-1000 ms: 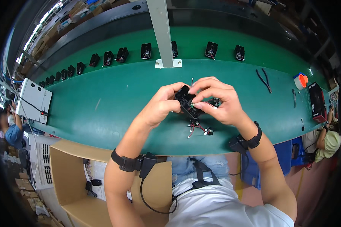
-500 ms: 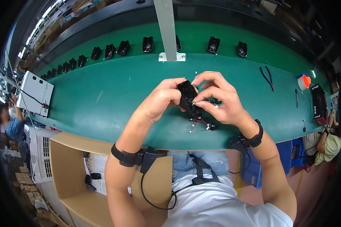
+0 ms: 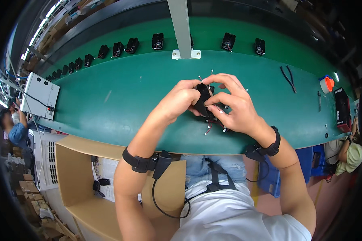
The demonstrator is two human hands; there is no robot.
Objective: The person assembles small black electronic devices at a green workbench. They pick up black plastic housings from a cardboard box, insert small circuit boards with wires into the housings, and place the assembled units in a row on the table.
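A: Where's the black part (image 3: 202,98)?
B: Above the green counter (image 3: 120,100), long axis near upright, between both hands.
A: Fingers?
B: Left hand (image 3: 181,100) and right hand (image 3: 233,106) both closed on it, equally near.

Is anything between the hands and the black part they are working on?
Nothing visible. The left hand and right hand both grip the black part directly, above the green table; its wires hang below.

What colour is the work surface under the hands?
Green: the long flat belt-like bench top, seen in the head view.
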